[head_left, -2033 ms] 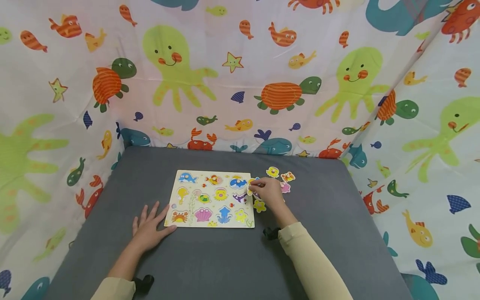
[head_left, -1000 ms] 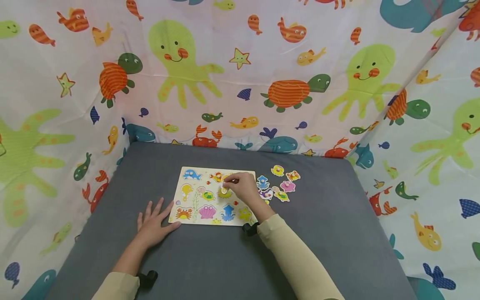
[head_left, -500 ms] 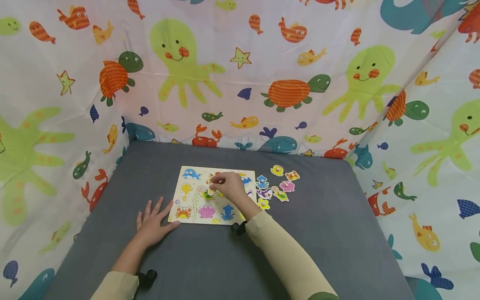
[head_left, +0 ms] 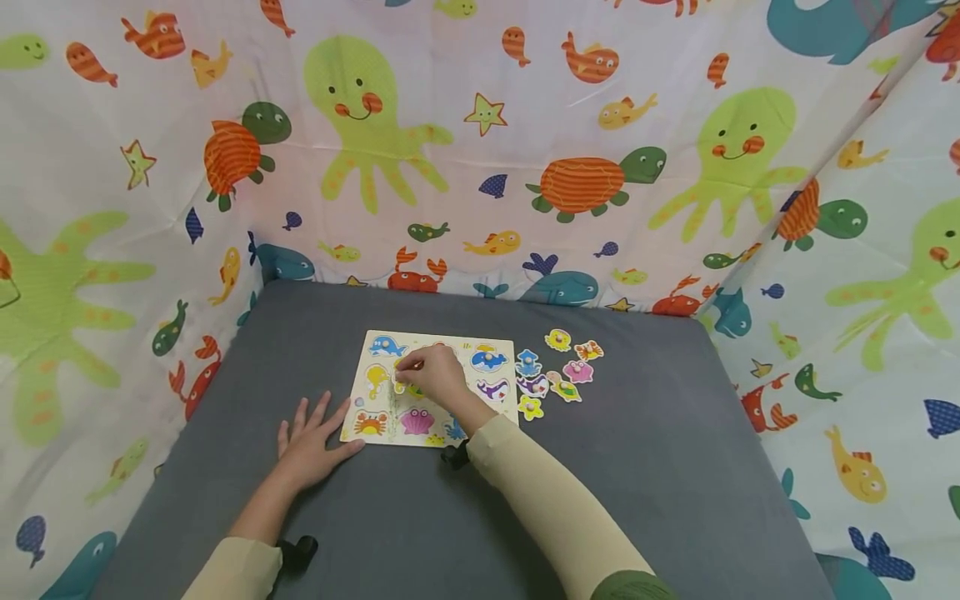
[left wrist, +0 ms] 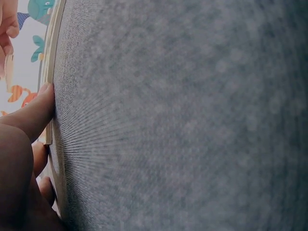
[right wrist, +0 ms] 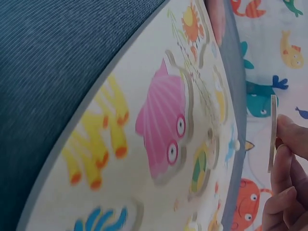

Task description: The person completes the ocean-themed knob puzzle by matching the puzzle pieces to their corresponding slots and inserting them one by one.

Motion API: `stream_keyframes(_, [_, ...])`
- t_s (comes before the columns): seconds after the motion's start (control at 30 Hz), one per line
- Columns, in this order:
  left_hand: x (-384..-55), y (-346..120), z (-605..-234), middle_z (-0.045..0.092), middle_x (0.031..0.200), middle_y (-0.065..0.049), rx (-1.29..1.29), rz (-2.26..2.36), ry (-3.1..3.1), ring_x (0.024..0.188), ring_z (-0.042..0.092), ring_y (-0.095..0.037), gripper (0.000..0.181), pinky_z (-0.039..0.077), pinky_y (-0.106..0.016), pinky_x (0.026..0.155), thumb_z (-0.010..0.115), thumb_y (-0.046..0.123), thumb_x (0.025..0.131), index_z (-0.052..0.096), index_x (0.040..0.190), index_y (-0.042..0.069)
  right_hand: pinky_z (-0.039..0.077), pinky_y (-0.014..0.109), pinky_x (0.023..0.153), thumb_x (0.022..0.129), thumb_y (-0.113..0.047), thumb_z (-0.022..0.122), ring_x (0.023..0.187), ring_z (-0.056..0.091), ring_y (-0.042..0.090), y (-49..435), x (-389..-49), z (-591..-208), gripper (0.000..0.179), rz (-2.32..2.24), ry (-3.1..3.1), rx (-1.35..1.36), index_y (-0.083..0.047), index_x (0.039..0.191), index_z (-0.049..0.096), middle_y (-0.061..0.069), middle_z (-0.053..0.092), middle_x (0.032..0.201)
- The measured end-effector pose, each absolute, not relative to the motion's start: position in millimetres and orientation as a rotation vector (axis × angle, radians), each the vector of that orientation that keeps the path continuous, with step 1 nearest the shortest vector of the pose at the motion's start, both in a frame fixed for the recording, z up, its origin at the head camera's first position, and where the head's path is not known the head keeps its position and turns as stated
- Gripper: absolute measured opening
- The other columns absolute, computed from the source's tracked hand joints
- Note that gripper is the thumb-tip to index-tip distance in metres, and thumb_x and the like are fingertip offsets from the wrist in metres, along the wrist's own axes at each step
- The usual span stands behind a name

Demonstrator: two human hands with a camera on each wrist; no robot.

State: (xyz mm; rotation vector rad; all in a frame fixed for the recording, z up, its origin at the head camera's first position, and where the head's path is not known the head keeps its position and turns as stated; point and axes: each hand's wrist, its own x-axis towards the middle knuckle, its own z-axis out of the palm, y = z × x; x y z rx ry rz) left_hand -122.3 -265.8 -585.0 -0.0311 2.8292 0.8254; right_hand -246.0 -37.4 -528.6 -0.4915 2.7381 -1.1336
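Observation:
A wooden peg puzzle board [head_left: 416, 340] with sea-animal pictures lies on the grey cloth. My right hand [head_left: 433, 375] pinches a small yellowish puzzle piece [head_left: 400, 383] over its left half, beside the yellow seahorse picture [head_left: 377, 379]. In the right wrist view the piece [right wrist: 273, 134] is seen edge-on, apart from the board; its face is hidden. My left hand [head_left: 311, 450] lies with spread fingers at the board's lower left corner. In the left wrist view its thumb [left wrist: 41, 108] touches the board's edge. The right hand and forearm hide part of the board's middle.
Several loose pieces lie right of the board, among them a pink shell [head_left: 577, 372], a green turtle [head_left: 566, 390], a blue squid [head_left: 528, 363] and a yellow star [head_left: 530, 407]. A printed curtain [head_left: 480, 167] stands around the cloth-covered table [head_left: 420, 525].
My right hand has carried the yellowish piece leftward from the board's right edge, across it, to near the seahorse picture. The left hand has stayed at the lower left corner.

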Motion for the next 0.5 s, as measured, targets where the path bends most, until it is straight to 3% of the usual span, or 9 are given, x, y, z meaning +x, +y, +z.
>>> stream_keyframes(0.5, [-124, -269, -588, 0.014, 0.169, -0.018, -0.024, 0.843, 2.852, 0.153, -0.006, -0.049, 0.089, -0.006, -0.076, 0.113, 0.065, 0.065, 0.089, 0.033, 0.159, 0.021, 0.050, 0.021, 0.067, 0.084, -0.027, 0.084, 0.076, 0.061, 0.005, -72, -251, -538, 0.011, -1.108, 2.687, -0.525, -0.021, 0.093, 0.083, -0.014, 0.075, 0.085])
